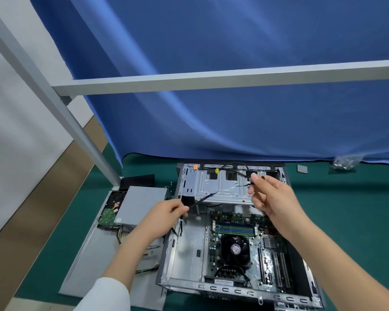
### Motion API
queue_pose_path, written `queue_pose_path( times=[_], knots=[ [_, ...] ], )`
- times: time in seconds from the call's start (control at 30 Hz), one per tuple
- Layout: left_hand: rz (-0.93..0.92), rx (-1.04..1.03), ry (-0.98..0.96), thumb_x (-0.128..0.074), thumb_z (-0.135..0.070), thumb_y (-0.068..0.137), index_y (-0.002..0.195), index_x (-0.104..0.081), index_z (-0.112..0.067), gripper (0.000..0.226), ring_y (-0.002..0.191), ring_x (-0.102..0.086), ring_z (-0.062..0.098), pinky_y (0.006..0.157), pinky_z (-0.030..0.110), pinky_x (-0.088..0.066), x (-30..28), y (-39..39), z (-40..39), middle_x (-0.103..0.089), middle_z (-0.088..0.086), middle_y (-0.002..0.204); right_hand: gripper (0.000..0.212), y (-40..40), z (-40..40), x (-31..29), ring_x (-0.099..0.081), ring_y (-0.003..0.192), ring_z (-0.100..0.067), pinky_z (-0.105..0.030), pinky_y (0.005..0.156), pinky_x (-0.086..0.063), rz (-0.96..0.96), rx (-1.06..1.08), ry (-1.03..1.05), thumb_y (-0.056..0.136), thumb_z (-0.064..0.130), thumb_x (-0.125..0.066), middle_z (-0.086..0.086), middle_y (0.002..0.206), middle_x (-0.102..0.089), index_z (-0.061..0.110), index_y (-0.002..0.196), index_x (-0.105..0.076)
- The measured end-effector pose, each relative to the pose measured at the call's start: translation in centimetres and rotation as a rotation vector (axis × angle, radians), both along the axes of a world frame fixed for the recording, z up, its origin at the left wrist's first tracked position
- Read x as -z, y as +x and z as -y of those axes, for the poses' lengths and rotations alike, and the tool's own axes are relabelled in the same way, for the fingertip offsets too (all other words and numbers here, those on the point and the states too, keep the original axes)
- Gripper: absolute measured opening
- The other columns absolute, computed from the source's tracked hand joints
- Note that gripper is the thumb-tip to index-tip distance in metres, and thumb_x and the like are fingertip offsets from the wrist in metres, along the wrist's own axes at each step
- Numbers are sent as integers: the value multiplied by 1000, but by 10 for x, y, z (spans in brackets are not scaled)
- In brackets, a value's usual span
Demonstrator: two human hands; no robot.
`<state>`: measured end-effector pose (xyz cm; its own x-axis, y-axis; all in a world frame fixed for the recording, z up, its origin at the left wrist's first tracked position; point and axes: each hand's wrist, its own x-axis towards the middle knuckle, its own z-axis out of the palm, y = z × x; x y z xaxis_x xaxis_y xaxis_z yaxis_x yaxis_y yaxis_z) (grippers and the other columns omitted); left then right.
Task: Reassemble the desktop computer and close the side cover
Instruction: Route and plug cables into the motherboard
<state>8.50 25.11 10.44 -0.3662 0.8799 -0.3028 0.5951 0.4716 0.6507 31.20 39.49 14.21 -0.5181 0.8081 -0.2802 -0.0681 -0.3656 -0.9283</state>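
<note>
White sleeve point(108, 295) is showing nearest the lens, on the left arm. Left hand point(166, 213) is pinching one end of a thin black cable point(208, 196), fingers curled round it. Right hand point(271, 195) is pinching the other end, near a black connector point(250, 175), thumb and forefinger closed on it. Cable is running taut between the two hands, above the drive cage point(222, 187).

Open computer case point(234, 288) is lying directly below both hands, motherboard point(240, 241) exposed under the right wrist. Power supply point(139, 204) is sitting outside the case, just beyond the left hand, on what looks like the removed side cover point(94, 254).

Risks, as judged:
- pulling too hard is likely straining the connector or its wires
- slack cable dropping toward the CPU fan point(235, 249) could foul the blades
- closing the cover now would be leaving the supply out
</note>
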Motion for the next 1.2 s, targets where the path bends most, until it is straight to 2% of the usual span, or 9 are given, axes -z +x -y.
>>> queue_pose_path(
  times=[0.07,0.13,0.2,0.3,0.47,0.67,0.83,1.0,1.2],
  knots=[
    [45,0,6,-50,-33,97,93,-66,-31,17,79,-55,2,73,19,-45,4,3,-1,-62,-20,82,19,1,0,3,-50,42,-15,-25,49,-35,-47,-61,-6,92,28,-54,-7,74,-69,9,88,-57],
    [79,-28,67,-52,-35,96,120,-59,-31,25,109,-52,2,97,22,-40,3,11,-6,-58,-17,117,28,3,2,4,-53,42,-18,-23,46,-38,-53,-162,10,88,35,-55,-12,80,-71,7,91,-57],
    [194,-53,187,-53,-44,92,125,-50,-40,33,119,-47,-4,100,20,-35,-5,26,-13,-52,-23,126,35,5,5,7,-54,41,-18,-22,43,-37,-39,-260,17,82,38,-56,-12,77,-71,5,92,-58],
    [365,60,281,-51,-60,87,122,-50,-50,37,117,-49,-9,99,21,-40,-24,56,-29,-56,-30,122,37,4,12,10,-56,43,-19,-24,46,-36,-65,-334,-20,86,37,-49,-12,76,-70,3,96,-61],
    [487,113,343,-56,-33,94,109,-63,-36,17,105,-63,8,97,31,-47,-29,84,-47,-69,-10,106,33,11,16,13,-60,48,-24,-23,47,-37,-190,-367,-83,93,22,-40,-18,84,-69,-2,110,-55],
    [462,-2,332,-60,-17,92,79,-67,-36,24,77,-64,2,75,16,-48,-10,92,-47,-69,-14,78,17,21,16,25,-61,45,-28,-24,46,-34,-123,-397,-103,95,18,-39,-22,90,-70,8,109,-39],
    [548,-125,338,-56,-9,94,94,-61,-26,18,62,-58,8,67,23,-47,7,109,-48,-61,-9,68,8,26,15,45,-58,40,-22,-24,44,-30,56,-416,83,100,14,-39,-10,81,-72,8,105,-38],
    [498,-73,336,-68,-18,85,100,-62,-42,29,76,-59,-5,75,14,-49,22,126,-51,-64,-24,83,11,41,10,65,-56,41,-18,-32,57,-34,90,-314,-22,99,9,-42,-2,68,-68,7,109,-47],
    [429,-152,354,-75,-21,79,92,-70,-40,24,89,-66,7,78,32,-55,48,147,-71,-69,-10,97,10,59,-5,81,-61,46,-21,-24,51,-43,271,-343,53,101,10,-40,-1,78,-72,10,106,-48]
  ],
)
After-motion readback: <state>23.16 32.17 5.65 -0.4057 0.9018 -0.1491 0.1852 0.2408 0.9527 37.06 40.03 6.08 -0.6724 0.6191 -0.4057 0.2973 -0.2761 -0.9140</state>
